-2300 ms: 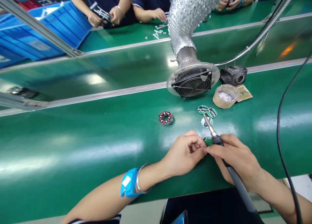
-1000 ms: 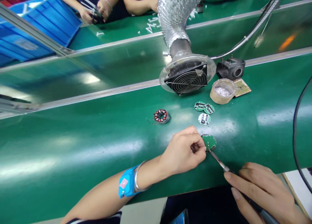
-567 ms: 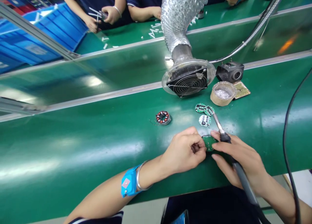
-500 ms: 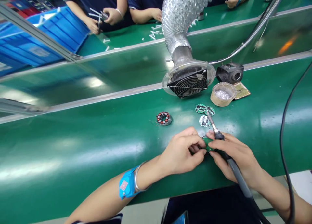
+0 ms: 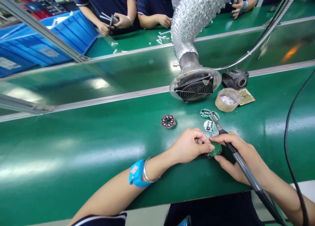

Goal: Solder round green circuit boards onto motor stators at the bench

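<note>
A round green circuit board (image 5: 216,149) lies between my two hands, over a dark red-and-black part (image 5: 208,155) that is mostly hidden. My left hand (image 5: 190,145) pinches the board's left edge between thumb and fingers. My right hand (image 5: 243,160) holds a soldering iron (image 5: 242,163), its tip pointing up and away, while its thumb and fingertips touch the board's right side. Just beyond my fingers lie a pale round circuit board (image 5: 209,125) and two green ones, a left one (image 5: 205,113) and a right one (image 5: 215,115). A motor stator with copper windings (image 5: 168,121) sits to the left.
A fume extractor fan (image 5: 194,89) hangs from a silver duct (image 5: 189,22). Behind the boards stand a tub of silvery material (image 5: 225,105), a small square tray (image 5: 248,98) and a black holder (image 5: 235,79). A black cable (image 5: 286,134) arcs at right. Co-workers sit across the bench near blue bins (image 5: 71,30).
The camera view has shifted, so the bench things sit further right and lower. My left fingers have moved on the green board, and more of the board's face now shows.
</note>
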`<state>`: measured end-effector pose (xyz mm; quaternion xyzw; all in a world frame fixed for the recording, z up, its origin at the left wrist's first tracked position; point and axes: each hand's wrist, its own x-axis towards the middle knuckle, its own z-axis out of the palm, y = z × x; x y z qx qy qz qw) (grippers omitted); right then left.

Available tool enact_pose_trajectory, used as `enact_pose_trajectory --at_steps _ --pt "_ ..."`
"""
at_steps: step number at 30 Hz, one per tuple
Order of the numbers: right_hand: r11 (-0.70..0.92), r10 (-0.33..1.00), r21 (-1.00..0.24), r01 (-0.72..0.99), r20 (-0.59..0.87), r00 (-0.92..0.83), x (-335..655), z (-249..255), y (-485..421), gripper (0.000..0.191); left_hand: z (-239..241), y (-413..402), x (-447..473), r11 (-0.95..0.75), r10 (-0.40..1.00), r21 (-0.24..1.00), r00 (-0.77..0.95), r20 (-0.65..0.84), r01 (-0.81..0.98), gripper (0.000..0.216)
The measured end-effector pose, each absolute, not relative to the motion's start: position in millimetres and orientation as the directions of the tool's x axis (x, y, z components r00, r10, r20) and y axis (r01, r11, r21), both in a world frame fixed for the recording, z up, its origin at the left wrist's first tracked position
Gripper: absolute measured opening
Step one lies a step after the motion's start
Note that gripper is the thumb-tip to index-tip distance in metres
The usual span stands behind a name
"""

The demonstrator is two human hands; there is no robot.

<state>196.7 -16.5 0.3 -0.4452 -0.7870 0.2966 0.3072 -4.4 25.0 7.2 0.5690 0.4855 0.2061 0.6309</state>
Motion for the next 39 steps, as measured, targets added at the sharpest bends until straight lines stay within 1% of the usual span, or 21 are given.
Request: enact_pose_trajectory --at_steps 2,5,8,10,13,16,20,22,25,28,30,33,39 --pt "0.457 0.873 -0.738 0.496 0.268 -0.407 194.3 7.1 -9.3 0.038 6.1 29.9 -4.8 0.349 0.756 0.896 0.483 -0.442 0.275 0.016" --pt "0.533 0.836 -0.715 0.453 0.359 -0.416 187.3 14.6 2.4 0.03 5.2 31.4 -6.6 0.383 0.719 0.887 0.52 -0.461 0.257 0.017" --pt "0.575 0.799 -0.69 0.439 0.36 -0.481 182.1 14.4 8.6 0.027 6.8 29.2 -7.8 0.379 0.699 0.89 0.552 -0.454 0.252 0.018" --pt "0.578 0.794 -0.672 0.464 0.331 -0.509 182.1 9.8 7.4 0.027 8.0 26.6 -8.5 0.354 0.7 0.9 0.567 -0.434 0.253 0.017" --pt "0.58 0.793 -0.649 0.493 0.311 -0.524 185.5 -0.6 -0.5 0.037 7.3 20.8 -9.4 0.279 0.739 0.922 0.552 -0.386 0.269 0.011" --pt "0.599 0.783 -0.623 0.504 0.321 -0.533 188.7 -8.0 -8.8 0.047 4.2 14.7 -9.1 0.162 0.812 0.928 0.489 -0.318 0.335 0.006" --pt "0.647 0.743 -0.612 0.455 0.371 -0.558 192.7 -2.9 -11.6 0.049 1.9 11.6 -5.9 0.028 0.882 0.912 0.419 -0.215 0.41 0.005" --pt "0.667 0.732 -0.605 0.435 0.423 -0.534 196.3 6.7 -11.3 0.049 2.3 12.2 -4.1 0.012 0.895 0.909 0.402 -0.196 0.417 0.006" --pt "0.658 0.752 -0.581 0.48 0.464 -0.469 204.6 24.9 -14.6 0.051 3.2 13.3 -2.4 0.037 0.898 0.908 0.384 -0.213 0.418 0.006" --pt "0.59 0.805 -0.625 0.511 0.407 -0.432 215.9 38.2 -22.8 0.041 3.2 13.1 -1.6 0.057 0.904 0.903 0.363 -0.227 0.425 0.007" --pt "0.555 0.825 -0.675 0.486 0.371 -0.427 222.9 41.0 -28.0 0.035 2.5 12.5 -1.3 0.055 0.909 0.905 0.355 -0.221 0.422 0.008" --pt "0.548 0.819 -0.718 0.43 0.356 -0.449 228.3 38.7 -31.0 0.033 1.6 11.8 -0.6 0.045 0.913 0.91 0.352 -0.205 0.413 0.008" --pt "0.554 0.809 -0.729 0.402 0.358 -0.466 224.6 37.2 -25.8 0.031 1.0 9.9 0.3 0.039 0.918 0.914 0.346 -0.192 0.404 0.009"
